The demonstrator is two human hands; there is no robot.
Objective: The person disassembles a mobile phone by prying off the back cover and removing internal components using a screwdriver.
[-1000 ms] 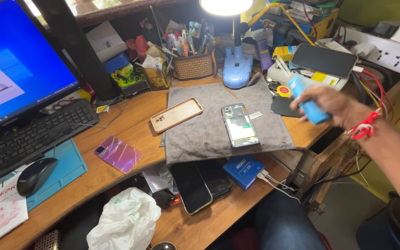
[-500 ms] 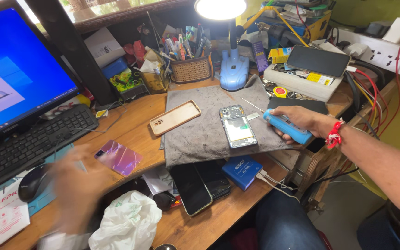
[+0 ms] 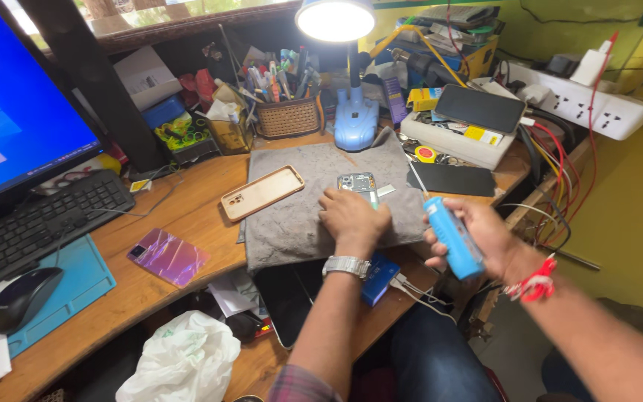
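Now your left hand (image 3: 353,216), absent from the cloth a second ago, presses flat on the opened phone (image 3: 359,183) lying on the grey mat (image 3: 292,223); your right hand (image 3: 485,238) has lifted away, fist closed around the blue tool (image 3: 453,237).

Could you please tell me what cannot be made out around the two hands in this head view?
- Opened phone: the left hand covers its lower part.
- Blue tool: its tip cannot be seen; the right hand wraps its far side.
- Dark phone: partly hidden behind the left forearm.
- Monitor: cut off by the left edge.
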